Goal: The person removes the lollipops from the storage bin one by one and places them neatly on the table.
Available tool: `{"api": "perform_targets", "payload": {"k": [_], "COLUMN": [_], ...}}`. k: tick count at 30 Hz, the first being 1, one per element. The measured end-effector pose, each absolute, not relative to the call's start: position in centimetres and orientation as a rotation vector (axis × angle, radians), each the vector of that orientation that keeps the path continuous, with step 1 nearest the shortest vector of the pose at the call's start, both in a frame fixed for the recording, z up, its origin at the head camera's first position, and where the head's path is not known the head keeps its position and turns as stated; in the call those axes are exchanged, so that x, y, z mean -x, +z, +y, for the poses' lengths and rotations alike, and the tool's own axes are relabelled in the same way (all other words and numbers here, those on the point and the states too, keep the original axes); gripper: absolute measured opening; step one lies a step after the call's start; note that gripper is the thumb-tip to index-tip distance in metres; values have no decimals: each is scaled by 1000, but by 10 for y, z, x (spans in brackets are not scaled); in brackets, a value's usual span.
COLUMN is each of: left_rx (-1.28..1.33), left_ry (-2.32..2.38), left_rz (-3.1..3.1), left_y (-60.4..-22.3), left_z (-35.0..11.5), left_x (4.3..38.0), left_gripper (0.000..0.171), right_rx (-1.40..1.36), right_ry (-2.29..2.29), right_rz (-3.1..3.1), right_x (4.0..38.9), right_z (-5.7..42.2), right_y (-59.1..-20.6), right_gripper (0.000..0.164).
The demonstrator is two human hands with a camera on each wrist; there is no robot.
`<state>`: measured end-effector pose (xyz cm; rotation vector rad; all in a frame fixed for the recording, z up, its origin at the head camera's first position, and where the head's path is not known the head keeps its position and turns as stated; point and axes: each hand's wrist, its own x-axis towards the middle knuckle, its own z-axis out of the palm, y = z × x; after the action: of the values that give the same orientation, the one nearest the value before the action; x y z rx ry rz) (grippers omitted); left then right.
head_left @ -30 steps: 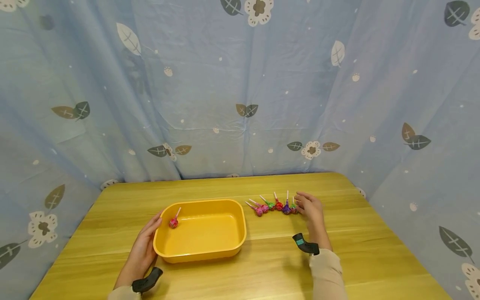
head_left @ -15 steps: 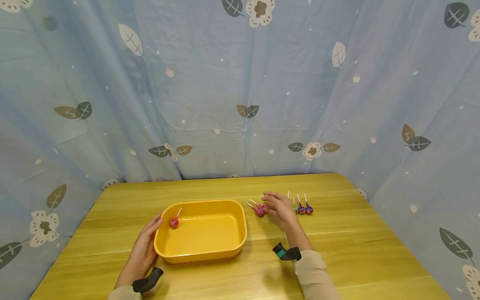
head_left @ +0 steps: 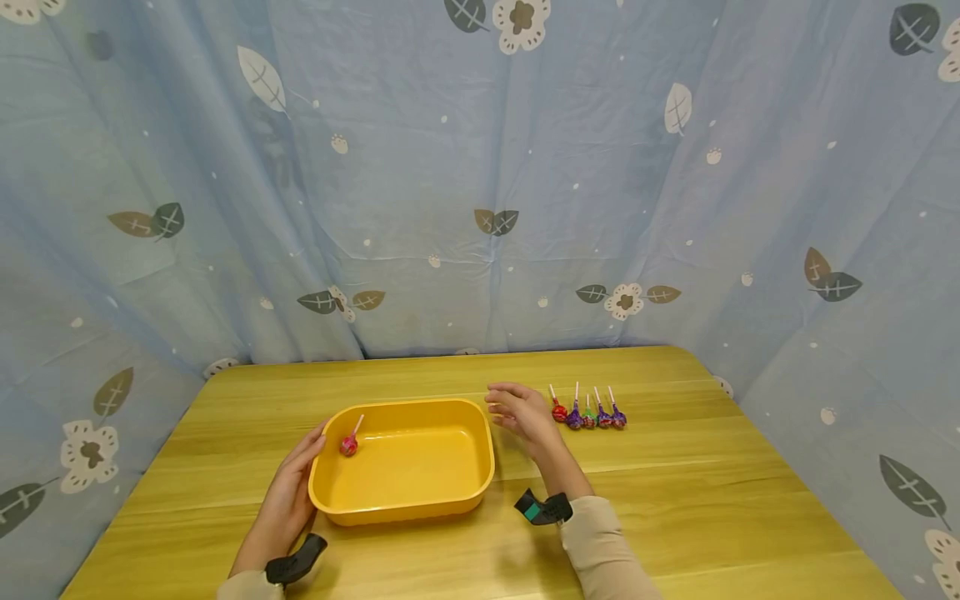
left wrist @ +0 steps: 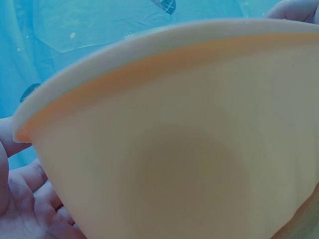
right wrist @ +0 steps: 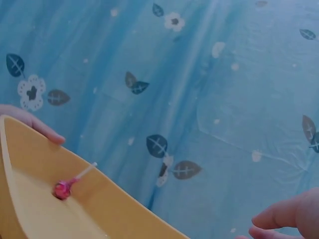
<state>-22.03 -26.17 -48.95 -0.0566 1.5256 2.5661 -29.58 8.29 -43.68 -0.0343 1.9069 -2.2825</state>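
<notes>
My left hand (head_left: 288, 483) rests along the outer left side of a yellow plastic basin (head_left: 405, 504), touching its rim. In the left wrist view, the fingers (left wrist: 32, 177) lie against the outside of its wall. A lollipop with a pink wrapper (head_left: 348, 446) leans in the basin's far left corner, white stick up. My right hand (head_left: 528, 421) hovers just beyond the basin's right rim, fingers loosely bent and apart, with nothing visible between them. Right of it is a row of several wrapped lollipops (head_left: 574, 419): red, green and purple. The spot beneath the hand is hidden.
The wooden table (head_left: 712, 500) extends around the basin on all sides. A blue curtain (head_left: 420, 167) with leaf and flower prints hangs behind it and at both sides. Black wrist mounts (head_left: 296, 562) sit on both forearms.
My right hand has moved left along the row, from the right-hand lollipops to the basin's rim. It uncovers the red and purple ones and now hides the leftmost ones. My left hand stays put.
</notes>
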Motion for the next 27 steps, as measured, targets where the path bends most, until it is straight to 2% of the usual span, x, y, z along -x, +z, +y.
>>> {"api": "perform_targets", "payload": {"k": [13,27], "left_rx": [34,75], "left_ry": [2568,2561], "left_rz": [1528,1546], "left_y": [-490,-490], "left_z": [-262,-262], "left_x": [219,221], "left_gripper": [67,69], "right_rx": [189,218], "right_ry": [-2260,-2147], "right_rz": [1855,1835], "right_x": [290,293], "right_z": [49,18], "right_y": [-425,-426], "right_gripper": [33,28]}}
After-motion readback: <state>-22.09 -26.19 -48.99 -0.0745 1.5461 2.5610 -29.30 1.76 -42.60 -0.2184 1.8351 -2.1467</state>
